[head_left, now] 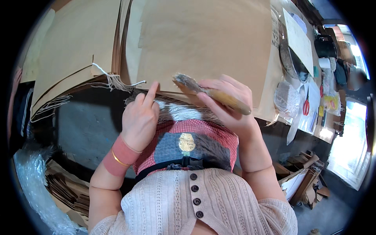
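Note:
My right hand (231, 98) is closed round a flat brush (231, 102) with a yellowish wooden handle. Its grey, worn bristle end points up and left, over the near edge of a large brown paper sheet (207, 43). My left hand (141, 115) hovers at that same edge with one finger stretched out and nothing visible in it; its other fingers are partly hidden. Close to that fingertip lies the end of a white cord (135, 83). A bundle of white cords (184, 111) hangs below the paper edge, against my checked apron (180, 127).
More brown paper (78, 35) with cords at its edge is stacked at the left. To the right lie red-handled scissors (306, 106), a clear plastic bundle (287, 97) and a white sheet (297, 39). Clear plastic wrap (37, 184) and cardboard (305, 176) sit lower down.

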`<action>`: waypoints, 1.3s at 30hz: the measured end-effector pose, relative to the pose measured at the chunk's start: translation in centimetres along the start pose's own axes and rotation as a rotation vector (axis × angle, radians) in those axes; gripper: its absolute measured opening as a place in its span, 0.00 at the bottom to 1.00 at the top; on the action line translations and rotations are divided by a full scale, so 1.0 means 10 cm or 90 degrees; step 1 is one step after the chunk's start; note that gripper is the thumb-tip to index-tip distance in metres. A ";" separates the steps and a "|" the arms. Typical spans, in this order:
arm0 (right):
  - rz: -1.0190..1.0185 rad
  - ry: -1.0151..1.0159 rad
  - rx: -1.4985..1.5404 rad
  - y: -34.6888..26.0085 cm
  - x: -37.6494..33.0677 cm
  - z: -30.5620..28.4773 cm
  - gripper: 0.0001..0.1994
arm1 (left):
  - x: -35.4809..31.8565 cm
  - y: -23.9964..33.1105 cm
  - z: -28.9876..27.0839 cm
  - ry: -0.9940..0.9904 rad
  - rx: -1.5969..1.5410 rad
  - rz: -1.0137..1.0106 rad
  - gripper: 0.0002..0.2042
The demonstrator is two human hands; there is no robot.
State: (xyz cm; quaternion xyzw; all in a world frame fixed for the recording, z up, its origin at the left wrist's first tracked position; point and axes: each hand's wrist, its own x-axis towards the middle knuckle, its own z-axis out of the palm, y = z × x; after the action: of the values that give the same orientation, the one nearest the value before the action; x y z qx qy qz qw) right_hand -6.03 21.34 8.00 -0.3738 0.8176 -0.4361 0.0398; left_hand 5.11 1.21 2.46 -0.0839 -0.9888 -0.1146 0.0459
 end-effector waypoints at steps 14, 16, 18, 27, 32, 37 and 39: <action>0.092 0.049 0.057 0.07 0.02 0.24 0.03 | 0.07 0.04 0.23 0.009 0.017 -0.012 0.01; 0.205 0.104 0.115 0.17 -0.08 0.16 0.04 | 0.10 0.06 0.21 0.006 0.019 -0.014 0.02; 0.266 0.144 0.063 0.29 -0.21 -0.03 0.05 | 0.12 0.08 0.19 -0.006 0.007 -0.013 0.02; 0.393 0.204 -0.265 0.64 -0.64 -0.69 0.10 | 0.14 0.09 0.16 -0.043 0.039 -0.012 0.03; 0.362 0.147 -0.369 0.61 -0.51 -0.72 0.13 | 0.15 0.13 0.15 -0.058 0.072 -0.011 0.03; 0.269 0.558 0.412 0.82 -1.15 -1.60 0.07 | 0.16 0.17 0.13 -0.078 0.070 -0.026 0.03; 0.213 0.672 0.130 0.96 -1.33 -1.78 0.09 | 0.15 0.17 0.12 -0.085 0.042 -0.031 0.06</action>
State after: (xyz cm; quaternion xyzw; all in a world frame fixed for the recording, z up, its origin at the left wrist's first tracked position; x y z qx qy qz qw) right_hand -9.02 45.35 8.40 0.0356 0.7284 -0.6285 -0.2703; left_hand 3.81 3.32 1.82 -0.0655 -0.9946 -0.0775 -0.0205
